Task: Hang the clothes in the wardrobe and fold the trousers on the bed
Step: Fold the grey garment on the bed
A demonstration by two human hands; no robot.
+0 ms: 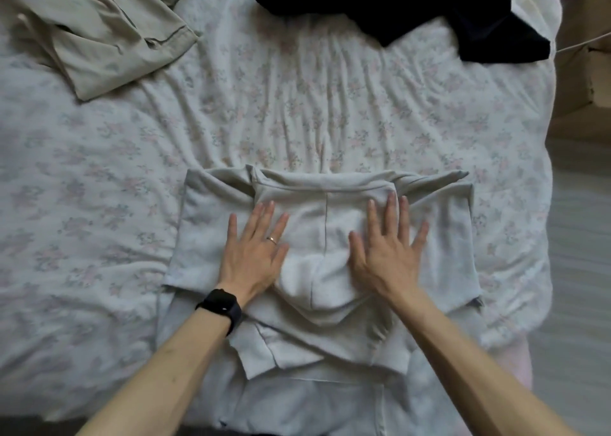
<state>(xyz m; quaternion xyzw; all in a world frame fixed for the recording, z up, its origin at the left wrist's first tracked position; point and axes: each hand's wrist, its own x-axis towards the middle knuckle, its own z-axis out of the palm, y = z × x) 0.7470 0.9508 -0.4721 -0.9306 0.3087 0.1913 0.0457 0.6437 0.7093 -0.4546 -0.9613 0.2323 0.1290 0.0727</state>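
Note:
A pale grey hooded garment (205, 234) lies partly folded on the bed's near edge, its hood flat in the middle. My left hand (256, 250), with a ring and a black watch on the wrist, lies flat on the hood's left side, fingers spread. My right hand (386, 247) lies flat on its right side, fingers spread too. Neither hand grips the cloth. Beige trousers (99, 35) lie crumpled at the far left of the bed. A dark navy garment (413, 5) lies at the far right.
The bed is covered by a wrinkled white floral sheet (297, 105). Its right edge drops to a pale floor (582, 237), where a cardboard box (588, 72) stands beside the bed.

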